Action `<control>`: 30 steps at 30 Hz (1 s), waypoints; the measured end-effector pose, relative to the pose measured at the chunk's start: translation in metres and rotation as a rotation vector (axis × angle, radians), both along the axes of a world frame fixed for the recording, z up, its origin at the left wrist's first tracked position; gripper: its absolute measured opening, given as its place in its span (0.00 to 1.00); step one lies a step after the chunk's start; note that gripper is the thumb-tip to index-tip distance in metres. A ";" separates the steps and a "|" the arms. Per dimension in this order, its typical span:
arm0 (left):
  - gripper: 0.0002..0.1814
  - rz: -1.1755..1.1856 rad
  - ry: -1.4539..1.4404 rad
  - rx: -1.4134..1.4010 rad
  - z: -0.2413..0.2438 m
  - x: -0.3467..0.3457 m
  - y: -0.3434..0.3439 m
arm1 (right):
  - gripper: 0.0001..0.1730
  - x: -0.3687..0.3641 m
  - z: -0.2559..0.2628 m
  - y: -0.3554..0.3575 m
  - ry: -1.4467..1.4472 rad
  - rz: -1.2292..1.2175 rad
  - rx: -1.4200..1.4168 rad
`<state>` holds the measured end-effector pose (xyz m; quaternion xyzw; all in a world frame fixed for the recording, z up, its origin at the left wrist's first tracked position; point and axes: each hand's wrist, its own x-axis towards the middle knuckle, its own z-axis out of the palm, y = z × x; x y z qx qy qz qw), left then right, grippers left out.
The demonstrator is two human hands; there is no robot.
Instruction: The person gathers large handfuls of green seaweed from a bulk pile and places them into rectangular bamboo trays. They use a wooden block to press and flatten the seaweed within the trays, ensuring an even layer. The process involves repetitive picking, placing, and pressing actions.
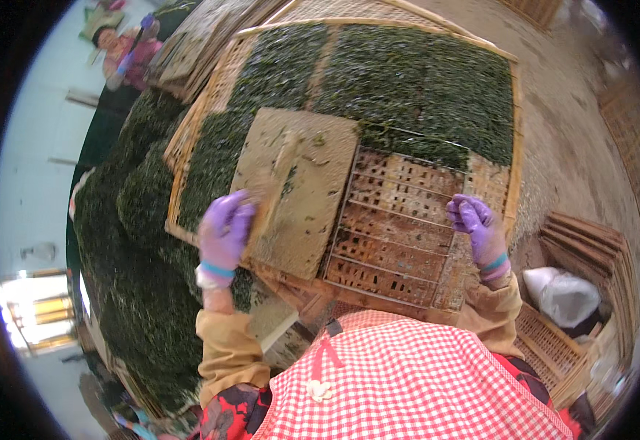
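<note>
A large woven bamboo tray lies before me, much of it covered with flat rectangles of dark green leafy material. On its near part rests a wire frame divided by thin crossbars, with the bare weave showing through. Left of the frame a mud-spotted board with a raised wooden bar lies over the tray. My left hand, in a purple glove, is by the near end of that bar; blur hides whether it touches. My right hand, also gloved, has curled fingers close to the frame's right side; nothing clear shows in it.
A big heap of dark green leafy material rises at the left. Stacked woven trays and a white plastic bag are at the right. Another person is at the upper left, near stacked boards.
</note>
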<state>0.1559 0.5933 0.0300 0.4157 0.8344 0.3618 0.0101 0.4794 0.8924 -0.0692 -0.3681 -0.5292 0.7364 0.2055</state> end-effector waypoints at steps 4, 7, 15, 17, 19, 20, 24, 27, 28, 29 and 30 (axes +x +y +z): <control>0.17 -0.513 0.331 -0.336 0.001 0.027 0.164 | 0.16 0.035 0.007 -0.007 -0.062 -0.123 0.015; 0.13 -0.744 0.504 -0.389 -0.021 0.046 0.248 | 0.16 0.055 0.016 -0.018 -0.086 -0.227 -0.019; 0.16 -0.748 0.412 -0.569 -0.085 0.079 0.328 | 0.18 0.093 0.005 -0.029 -0.164 -0.400 -0.073; 0.18 -0.765 0.419 -0.581 -0.096 0.065 0.323 | 0.17 0.093 0.000 -0.029 -0.150 -0.394 -0.074; 0.17 -0.741 0.388 -0.483 -0.102 0.070 0.323 | 0.17 0.092 -0.009 -0.025 -0.142 -0.388 -0.076; 0.17 -0.708 0.362 -0.429 -0.107 0.076 0.320 | 0.17 0.091 -0.011 -0.024 -0.114 -0.391 -0.094; 0.17 -0.625 0.380 -0.209 -0.140 0.076 0.304 | 0.17 0.068 -0.008 -0.014 -0.087 -0.351 -0.142; 0.18 -0.655 0.324 -0.229 -0.136 0.076 0.308 | 0.16 0.046 -0.003 0.008 -0.030 -0.303 -0.134; 0.18 -0.658 0.306 -0.237 -0.133 0.074 0.307 | 0.16 0.031 0.005 0.018 -0.044 -0.273 -0.085; 0.18 -0.669 0.297 -0.235 -0.134 0.072 0.307 | 0.17 0.015 0.010 0.028 -0.054 -0.239 -0.034; 0.18 -0.675 0.289 -0.230 -0.134 0.069 0.310 | 0.17 -0.004 0.006 0.040 -0.040 -0.232 0.058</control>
